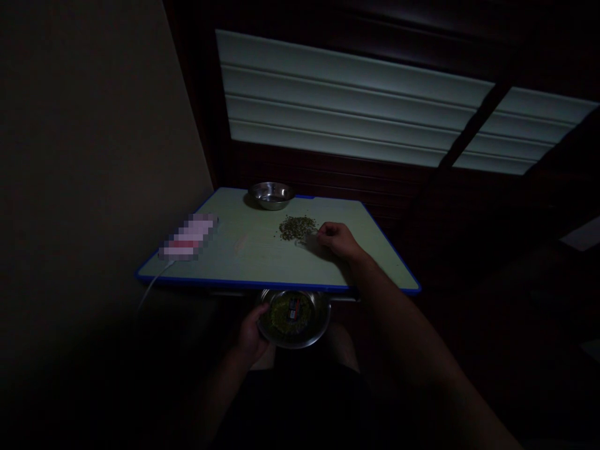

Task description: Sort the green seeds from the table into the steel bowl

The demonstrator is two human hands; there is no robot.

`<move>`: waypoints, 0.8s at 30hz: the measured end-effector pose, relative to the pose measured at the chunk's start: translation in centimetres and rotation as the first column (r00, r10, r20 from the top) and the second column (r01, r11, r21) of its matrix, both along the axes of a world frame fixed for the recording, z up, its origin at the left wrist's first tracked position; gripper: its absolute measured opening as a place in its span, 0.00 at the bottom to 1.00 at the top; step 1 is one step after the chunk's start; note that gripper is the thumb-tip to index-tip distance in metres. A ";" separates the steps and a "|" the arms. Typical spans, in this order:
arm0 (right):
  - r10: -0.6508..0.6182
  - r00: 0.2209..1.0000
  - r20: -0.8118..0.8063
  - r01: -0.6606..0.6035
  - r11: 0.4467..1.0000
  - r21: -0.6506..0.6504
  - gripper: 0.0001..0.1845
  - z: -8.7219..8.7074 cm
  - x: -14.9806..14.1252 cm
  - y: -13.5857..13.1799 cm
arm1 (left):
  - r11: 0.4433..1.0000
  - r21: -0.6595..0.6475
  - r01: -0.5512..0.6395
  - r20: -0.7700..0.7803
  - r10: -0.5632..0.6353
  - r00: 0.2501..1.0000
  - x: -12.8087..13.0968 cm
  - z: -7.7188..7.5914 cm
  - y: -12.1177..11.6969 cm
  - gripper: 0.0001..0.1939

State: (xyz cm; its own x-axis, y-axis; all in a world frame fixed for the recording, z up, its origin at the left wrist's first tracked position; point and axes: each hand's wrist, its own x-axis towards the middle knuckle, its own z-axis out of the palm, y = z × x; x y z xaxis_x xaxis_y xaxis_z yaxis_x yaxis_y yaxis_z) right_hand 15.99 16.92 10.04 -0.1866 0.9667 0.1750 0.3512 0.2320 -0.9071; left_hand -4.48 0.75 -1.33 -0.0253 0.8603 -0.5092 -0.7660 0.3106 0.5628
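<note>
My left hand (251, 334) grips the left rim of a shiny metal bowl (302, 344), thumb over the edge, just below the table's front edge. Inside lie small green grains, perhaps beans (281, 317), with a small dark labelled object (294, 309) on top. Over the light tabletop, my right hand (338, 239) is closed in a pinch at the right side of a loose pile of similar greenish grains (296, 228). Whatever sits between those fingertips is hidden by the dim light.
A second metal bowl (270, 197) stands at the back of the blue-edged table (262, 265). To the left lies a blurred-out pinkish device (190, 237) with a white cable (154, 284) hanging off the edge. A wall (94, 125) rises at left, dark louvred panels (347, 100) behind.
</note>
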 end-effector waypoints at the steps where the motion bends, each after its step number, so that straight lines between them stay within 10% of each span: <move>1: -0.015 1.000 -0.013 0.015 1.000 -0.011 0.11 0.0 0.2 -0.1 | 1.000 -0.003 -0.003 -0.001 0.003 1.000 0.0 0.1 0.0 0.08; 24: -0.105 0.944 0.312 0.166 0.971 -0.174 0.07 0.7 -0.6 -1.7 | 1.000 0.011 0.009 0.036 -0.009 0.999 0.0 -0.1 0.1 0.11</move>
